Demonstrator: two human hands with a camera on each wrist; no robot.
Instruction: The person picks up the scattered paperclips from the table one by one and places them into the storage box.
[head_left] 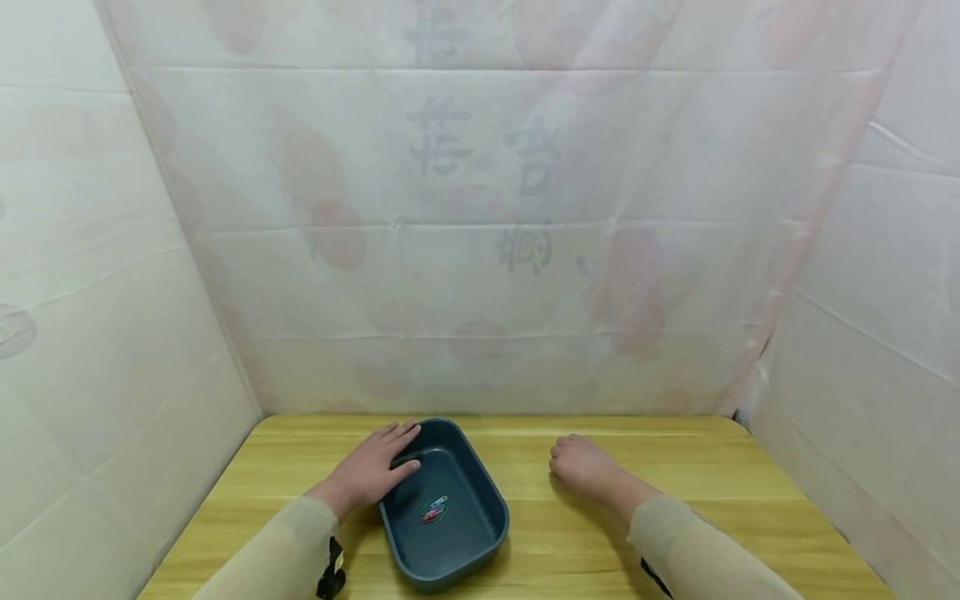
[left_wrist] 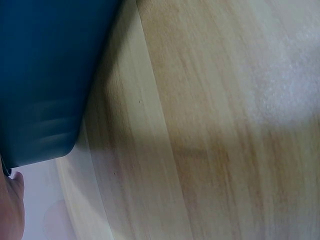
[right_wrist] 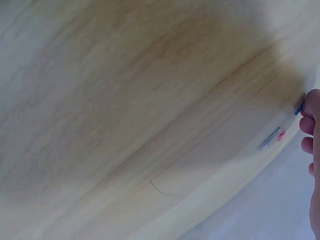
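Dark teal plastic tray: rectangular with rounded corners, smooth and deep-walled, sitting left of centre on the worktop, its short end reaching toward the near edge.

Paper clips: a small cluster of thin bent wire, red, green and blue, lying on the tray floor.

Left hand: lying flat with fingers straight over the tray's far left rim, thumb reaching inside the wall; gripping nothing.

Right hand: resting knuckles-up on the bare wood right of the tray and apart from it, fingers curling under. In the wrist view a blue clip is showing at its fingertips; whether it is being pinched cannot be told. Another clip, silver and red, is lying just beside.

Worktop: pale wood-grain laminate, smooth.

Backdrop: creased translucent sheeting, standing along the far and side edges.
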